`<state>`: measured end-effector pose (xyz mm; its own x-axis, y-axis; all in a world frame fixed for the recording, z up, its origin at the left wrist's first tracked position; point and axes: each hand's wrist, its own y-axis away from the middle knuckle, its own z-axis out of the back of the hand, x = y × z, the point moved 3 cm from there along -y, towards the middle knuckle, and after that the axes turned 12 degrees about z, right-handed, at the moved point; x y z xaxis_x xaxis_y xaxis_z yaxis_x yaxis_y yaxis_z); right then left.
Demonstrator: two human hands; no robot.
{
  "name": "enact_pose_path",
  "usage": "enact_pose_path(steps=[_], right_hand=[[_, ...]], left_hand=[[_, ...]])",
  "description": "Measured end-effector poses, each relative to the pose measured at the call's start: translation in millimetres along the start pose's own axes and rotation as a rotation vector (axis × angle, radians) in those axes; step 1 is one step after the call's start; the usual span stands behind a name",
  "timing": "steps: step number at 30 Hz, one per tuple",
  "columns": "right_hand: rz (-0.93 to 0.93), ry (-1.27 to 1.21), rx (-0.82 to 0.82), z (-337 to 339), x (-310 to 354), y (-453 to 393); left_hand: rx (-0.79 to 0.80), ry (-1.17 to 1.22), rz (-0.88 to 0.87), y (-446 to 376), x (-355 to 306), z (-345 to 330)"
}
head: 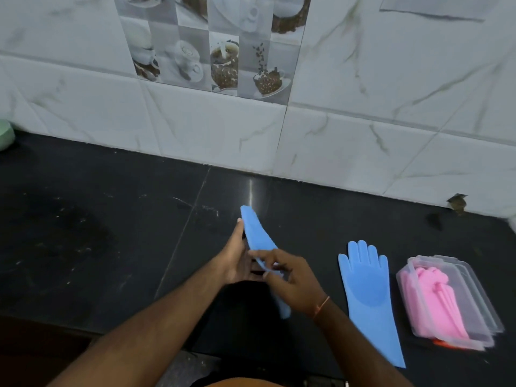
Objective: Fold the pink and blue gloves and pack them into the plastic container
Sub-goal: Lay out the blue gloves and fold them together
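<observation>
- Above the middle of the dark table (111,219), a blue glove (258,236) is held edge-on between the two hands, lifted off the surface.
- This glove is gripped by the left hand (237,258) along its left side, the fingers stretched up toward its upper end.
- Its lower half is pinched by the right hand (287,277), whose fingers are curled over the blue material; a thin band is worn on that wrist.
- The two hands are held close together, both closed on the same glove, whose lower tip is seen hanging below the right hand.
- A second blue glove (368,297) is laid flat on the table just to the right of the right wrist, fingers pointing toward the wall, cuff toward the person.
- Further right, a clear plastic container (474,297) is set on the table near that flat glove, not touching it.
- Pink gloves (435,303) are seen lying inside the container; how many cannot be told.
- A marbled tile wall (363,129) is met by the table behind everything, and a pale green object (5,135) is cut off at the far left edge.
</observation>
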<state>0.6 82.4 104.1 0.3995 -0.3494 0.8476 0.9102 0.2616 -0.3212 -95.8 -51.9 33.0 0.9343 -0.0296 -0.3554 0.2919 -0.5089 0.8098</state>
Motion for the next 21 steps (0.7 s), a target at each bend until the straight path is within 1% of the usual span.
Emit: enact_pose_path(steps=[3,5,6,7,8,9,10,11,12,13,15,17,19,21], right_hand=[[-0.010,0.185,0.177,-5.4,-1.7,16.5],[-0.032,0.194,0.193,-1.1,-0.8,26.3],[-0.040,0.190,0.146,4.2,0.4,30.6],[-0.028,0.210,0.044,11.9,0.9,34.4],[-0.021,0.248,-0.094,20.6,-0.8,38.2],[-0.052,0.293,-0.238,29.9,-5.6,42.2],[-0.142,0.322,-0.360,38.0,-12.0,46.4],[-0.279,0.308,-0.436,45.4,-19.2,50.6],[-0.426,0.209,-0.452,49.3,-26.1,55.1],[-0.546,0.038,-0.443,50.4,-32.9,60.3],[-0.671,-0.306,-0.409,45.3,-49.3,73.0],[-0.726,-0.408,-0.385,45.1,-62.5,88.0],[-0.747,-0.502,-0.407,46.8,-71.2,103.9],[-0.802,-0.514,-0.415,51.0,-75.6,116.7]], left_hand=[[0.094,0.141,-0.038,-9.5,6.0,-21.1],[0.154,0.188,-0.047,-14.9,11.0,-27.5],[0.186,0.201,-0.055,-16.9,12.6,-29.6],[0.217,0.203,-0.071,-17.2,12.5,-31.3],[0.241,0.201,-0.091,-17.6,12.3,-33.9],[0.254,0.204,-0.108,-18.5,12.3,-36.7],[0.261,0.217,-0.126,-20.3,12.4,-39.6],[0.266,0.236,-0.146,-22.1,12.4,-44.1],[0.272,0.250,-0.168,-24.7,13.2,-48.8],[0.276,0.256,-0.180,-28.1,14.1,-54.1],[0.289,0.255,-0.181,-31.3,15.2,-65.2],[0.286,0.234,-0.156,-36.3,15.0,-76.1],[0.275,0.187,-0.112,-44.9,15.3,-85.6],[0.224,0.109,-0.097,-55.3,15.6,-91.3]])
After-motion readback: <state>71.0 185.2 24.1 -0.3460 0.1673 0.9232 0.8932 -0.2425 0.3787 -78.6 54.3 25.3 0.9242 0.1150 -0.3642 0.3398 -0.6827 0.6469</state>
